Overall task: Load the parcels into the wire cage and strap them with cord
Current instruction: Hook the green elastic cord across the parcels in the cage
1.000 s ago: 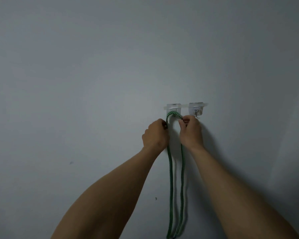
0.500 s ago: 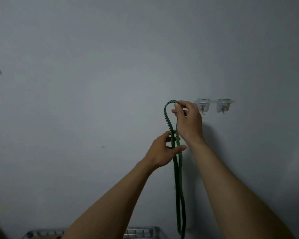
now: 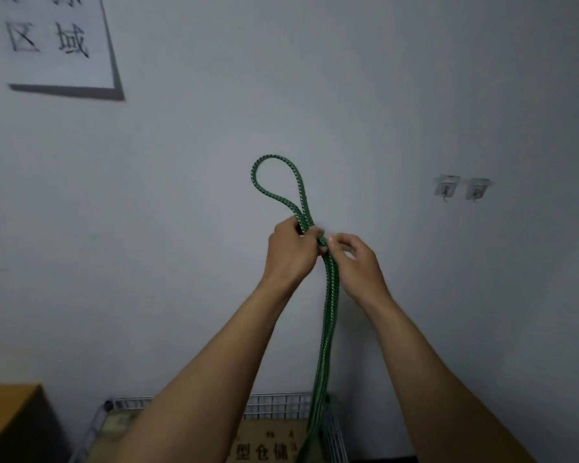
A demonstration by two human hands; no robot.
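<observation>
Up high above wire cage [image 3: 274, 404]: left hand [image 3: 291, 253] grips doubled green cord [image 3: 331, 295] under upright loop; right hand [image 3: 360, 264] pinches same strands. Cord hangs down to cage's right end. Cardboard parcel [image 3: 268, 441] inside cage. Wall hooks [image 3: 462, 188] above cage, rightward.

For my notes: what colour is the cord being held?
The cord is green with small pale flecks, clearest in the head view.

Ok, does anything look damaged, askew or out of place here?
Nothing stands out. The green cord looks intact, looped above the left hand and right hand holding it, strands hanging straight toward the wire cage.
</observation>
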